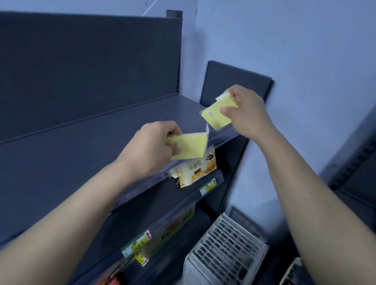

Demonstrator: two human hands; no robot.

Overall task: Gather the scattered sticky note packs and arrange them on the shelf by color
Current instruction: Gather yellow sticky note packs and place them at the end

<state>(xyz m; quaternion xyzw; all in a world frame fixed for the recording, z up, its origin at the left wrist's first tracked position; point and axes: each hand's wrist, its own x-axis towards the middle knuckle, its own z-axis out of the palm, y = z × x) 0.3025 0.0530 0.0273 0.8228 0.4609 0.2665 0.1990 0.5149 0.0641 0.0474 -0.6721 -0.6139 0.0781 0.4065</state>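
Two yellow packs, centre frame: left sticky note pack point(189, 148) gripped in left hand point(150, 146) fingers, right sticky note pack point(216, 118) pinched by right hand point(246, 112), over the top shelf point(81, 138) edge. Seems placing; calls for laying both together.

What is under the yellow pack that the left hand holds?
Below the yellow pack in the left hand, a snack bag lies on the lower shelf. The pack covers the bag's upper part.
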